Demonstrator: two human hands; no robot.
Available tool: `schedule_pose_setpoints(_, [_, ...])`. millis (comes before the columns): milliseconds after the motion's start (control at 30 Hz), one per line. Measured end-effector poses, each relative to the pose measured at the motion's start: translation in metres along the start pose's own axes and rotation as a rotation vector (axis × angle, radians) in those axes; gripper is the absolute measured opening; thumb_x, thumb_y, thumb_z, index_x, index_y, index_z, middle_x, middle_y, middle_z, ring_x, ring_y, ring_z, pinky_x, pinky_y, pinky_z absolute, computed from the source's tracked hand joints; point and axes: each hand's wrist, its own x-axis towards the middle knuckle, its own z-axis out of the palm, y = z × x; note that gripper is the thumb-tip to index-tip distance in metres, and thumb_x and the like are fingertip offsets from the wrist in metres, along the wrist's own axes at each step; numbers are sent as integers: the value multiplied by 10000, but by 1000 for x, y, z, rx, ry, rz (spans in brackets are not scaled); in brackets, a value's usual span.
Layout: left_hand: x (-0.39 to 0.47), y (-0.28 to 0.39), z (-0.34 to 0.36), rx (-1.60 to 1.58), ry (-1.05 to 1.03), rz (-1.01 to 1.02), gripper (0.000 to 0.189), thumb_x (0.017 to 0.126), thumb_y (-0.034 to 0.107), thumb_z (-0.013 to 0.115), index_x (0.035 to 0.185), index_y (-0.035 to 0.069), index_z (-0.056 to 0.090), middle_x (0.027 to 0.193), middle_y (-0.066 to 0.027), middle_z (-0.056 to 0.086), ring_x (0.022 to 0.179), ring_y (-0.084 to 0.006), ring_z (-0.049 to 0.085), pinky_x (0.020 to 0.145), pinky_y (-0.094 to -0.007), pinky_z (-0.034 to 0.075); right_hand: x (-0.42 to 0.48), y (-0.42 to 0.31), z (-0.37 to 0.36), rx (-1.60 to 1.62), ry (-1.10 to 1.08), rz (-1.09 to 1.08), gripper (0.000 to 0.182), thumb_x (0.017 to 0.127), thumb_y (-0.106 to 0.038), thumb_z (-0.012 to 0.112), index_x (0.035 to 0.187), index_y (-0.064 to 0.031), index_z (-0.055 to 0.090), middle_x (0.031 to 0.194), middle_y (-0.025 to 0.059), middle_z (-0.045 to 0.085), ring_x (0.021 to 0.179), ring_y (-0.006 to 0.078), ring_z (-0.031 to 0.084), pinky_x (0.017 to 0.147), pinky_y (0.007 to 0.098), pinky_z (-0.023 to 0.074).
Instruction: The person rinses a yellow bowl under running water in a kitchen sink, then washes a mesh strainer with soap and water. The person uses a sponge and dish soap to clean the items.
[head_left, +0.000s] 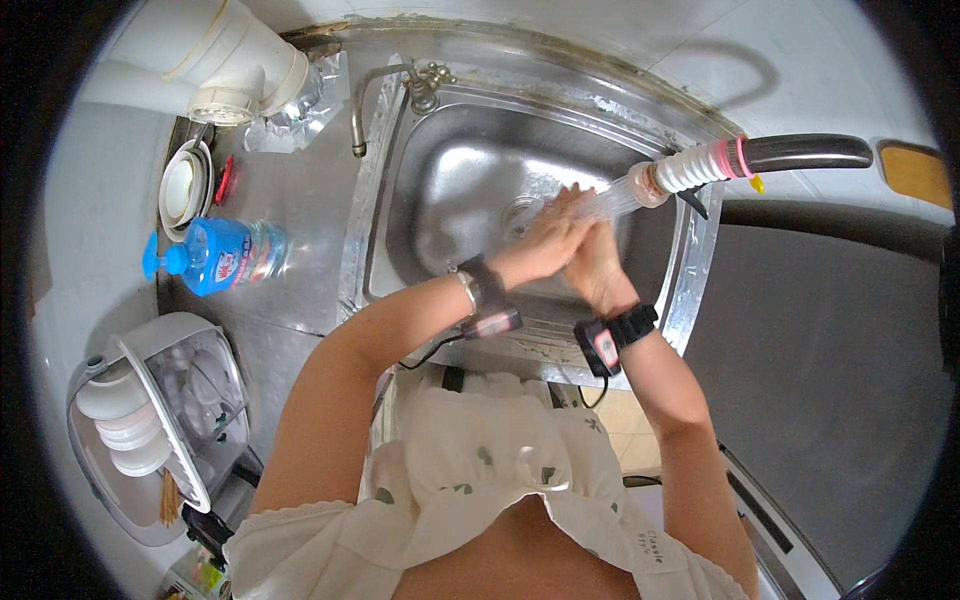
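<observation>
Water sprays from a white ribbed faucet hose (679, 174) at the right of the steel sink (450, 172). Under the spray, my left hand (547, 236) and my right hand (596, 262) are pressed together over the basin, near its drain. The fingers overlap and blur in the water, and no object shows between them. Each wrist wears a black strap with a small device and a cable; a bracelet also circles the left wrist. A second, curved metal faucet (358, 112) stands at the sink's back left corner, its spout turned left, away from the basin.
On the steel counter at left lie a blue pump bottle (217, 255) and stacked white bowls (184, 187). Nearer me is a dish rack box (169, 412) with bowls and chopsticks. White pipes (225, 67) fill the upper left. A dark grey surface (817, 360) extends right of the sink.
</observation>
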Motion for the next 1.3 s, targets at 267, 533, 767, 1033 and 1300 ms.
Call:
schedule_pose_setpoints(267, [8,-38,5,192,54,70,531,945,263,321,1398,11,207,1438,-219,234,1345,-333,206,1097,-383,174,16,23,-25,-85,-62,-41,441,956,-429,325,1252,-122,438,1214,35,495,1101,204,476,958,374,375])
schedule_pose_setpoints(533, [4,-38,11,145,205,-2,524,950,282,336,1383,5,233,1425,-247,226,1352,-344,176,1098,-393,153,25,29,-26,-4,-40,-117,366,978,-284,335,1295,-115,407,1244,74,478,1102,235,491,948,360,413])
schedule_pose_setpoints(767, [-8,-22,26,-108,146,78,560,967,331,336,1406,20,179,1460,-221,142,1372,-328,110,1104,-378,123,40,24,-70,-148,-47,-302,295,942,-192,441,1202,-53,454,1175,83,518,1018,191,527,878,342,443])
schedule_pose_setpoints(1033, [-5,-19,19,-634,66,-233,505,969,282,383,1393,63,220,1330,-150,367,1267,-233,316,1055,-335,231,28,21,-24,-371,89,-549,520,930,-176,493,1389,-81,270,1155,63,503,1050,195,495,927,348,412])
schedule_pose_setpoints(1300, [-8,-28,23,-130,231,71,473,945,241,412,1354,31,299,1337,-205,392,1256,-317,365,1034,-356,287,28,18,-31,-88,72,-151,367,943,-378,383,1161,-98,478,1058,50,532,944,203,534,860,350,440])
